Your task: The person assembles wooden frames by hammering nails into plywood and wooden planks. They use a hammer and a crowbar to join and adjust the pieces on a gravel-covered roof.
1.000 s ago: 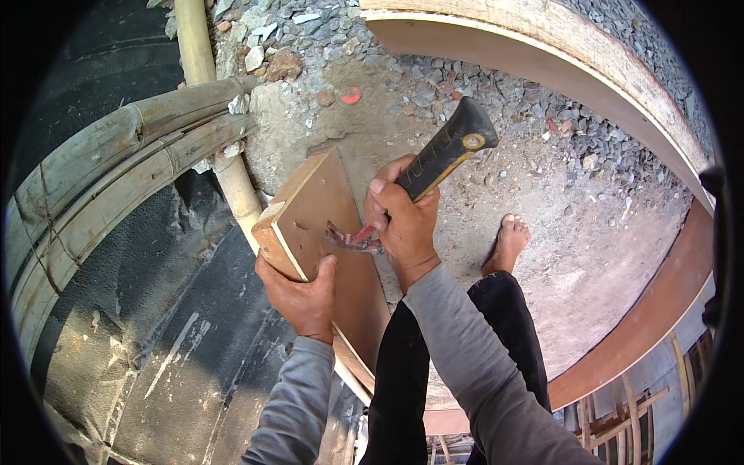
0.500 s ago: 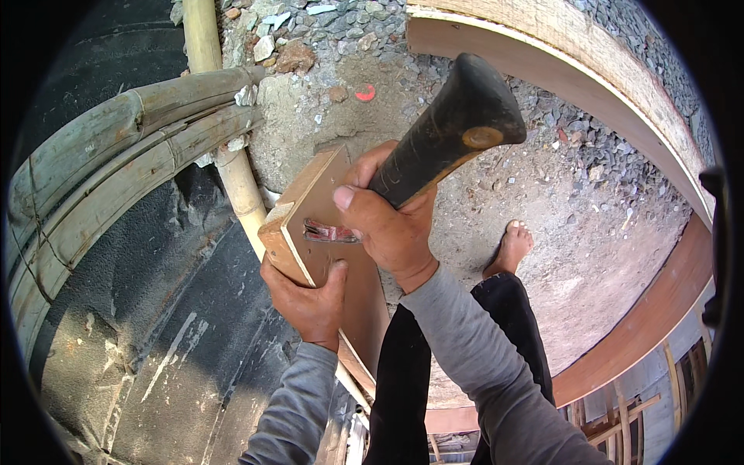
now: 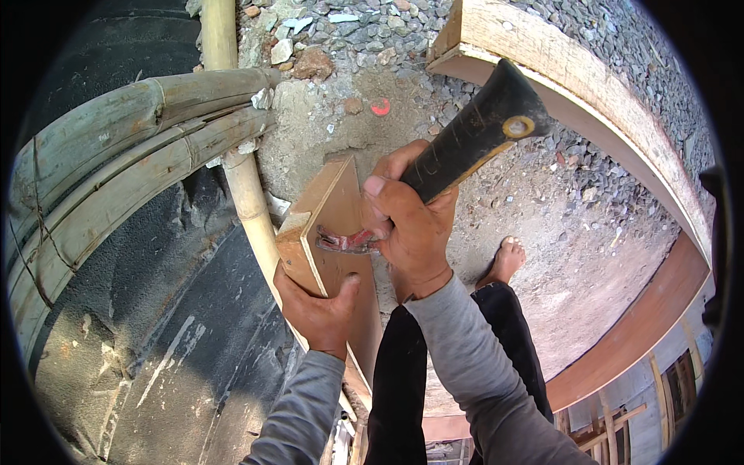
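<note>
Hands: left hand (image 3: 318, 314) clamps the lower corner of the wooden board (image 3: 329, 232), thumb on its face; right hand (image 3: 411, 232) is wrapped tight round the black handle of the claw hammer (image 3: 465, 147).
Board position: centre of view, just right of the upright bamboo pole (image 3: 248, 198), held edge-up above the person's dark trouser legs.
Hammer head: reddish claw (image 3: 345, 242) lies against the board's face at about 9 o'clock from the right fist; whatever it bites on is too small to make out.
Progress: judged mid-pry; the claw is engaged and the board is not yet put down, so the pulling looks unfinished.
Hammer axis: long axis runs from claw at 8 o'clock up to handle butt at 2 o'clock, butt toward the camera.
Board axis: long side runs 12 to 6 o'clock, slightly tilted.
Farther: bare foot (image 3: 505, 260) on gravel ground (image 3: 558, 194); curved timber formwork (image 3: 620, 132) at 2 o'clock; lashed bamboo bundle (image 3: 116, 170) at 9 o'clock.
</note>
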Demonstrator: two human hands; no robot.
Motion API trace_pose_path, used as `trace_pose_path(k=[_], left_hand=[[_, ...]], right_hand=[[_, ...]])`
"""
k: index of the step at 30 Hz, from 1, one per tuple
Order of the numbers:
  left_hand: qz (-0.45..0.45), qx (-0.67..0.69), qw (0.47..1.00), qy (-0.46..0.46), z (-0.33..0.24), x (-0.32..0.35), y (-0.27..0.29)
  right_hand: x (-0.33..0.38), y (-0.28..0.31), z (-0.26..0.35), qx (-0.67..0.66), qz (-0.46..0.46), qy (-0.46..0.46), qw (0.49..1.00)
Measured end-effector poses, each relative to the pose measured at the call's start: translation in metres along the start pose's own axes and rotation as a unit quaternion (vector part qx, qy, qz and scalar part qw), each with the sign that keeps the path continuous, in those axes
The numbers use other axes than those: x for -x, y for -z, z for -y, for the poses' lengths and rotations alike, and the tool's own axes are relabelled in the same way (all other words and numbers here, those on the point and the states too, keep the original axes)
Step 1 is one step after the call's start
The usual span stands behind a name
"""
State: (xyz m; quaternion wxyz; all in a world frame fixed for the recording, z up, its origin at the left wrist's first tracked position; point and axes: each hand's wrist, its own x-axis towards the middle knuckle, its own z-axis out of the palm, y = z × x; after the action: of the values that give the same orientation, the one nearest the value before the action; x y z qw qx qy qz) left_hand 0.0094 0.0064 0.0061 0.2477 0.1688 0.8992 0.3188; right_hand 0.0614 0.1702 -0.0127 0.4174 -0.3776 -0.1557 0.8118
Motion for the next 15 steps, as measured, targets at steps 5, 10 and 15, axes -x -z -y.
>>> trace_pose_path(k=[5,10,15], left_hand=[[0.000,0.009,1.000,0.022,-0.004,-0.001,-0.001],[-0.009,-0.001,1.000,-0.002,0.004,0.001,0.002],[-0.007,0.009,1.000,0.002,0.009,0.003,-0.001]], right_hand=[[-0.012,-0.006,0.004,0.031,0.017,-0.027,0.999],[-0.025,-0.009,0.004,0.079,0.042,-0.054,0.995],[-0.004,0.001,0.013,0.107,0.067,-0.041,0.991]])
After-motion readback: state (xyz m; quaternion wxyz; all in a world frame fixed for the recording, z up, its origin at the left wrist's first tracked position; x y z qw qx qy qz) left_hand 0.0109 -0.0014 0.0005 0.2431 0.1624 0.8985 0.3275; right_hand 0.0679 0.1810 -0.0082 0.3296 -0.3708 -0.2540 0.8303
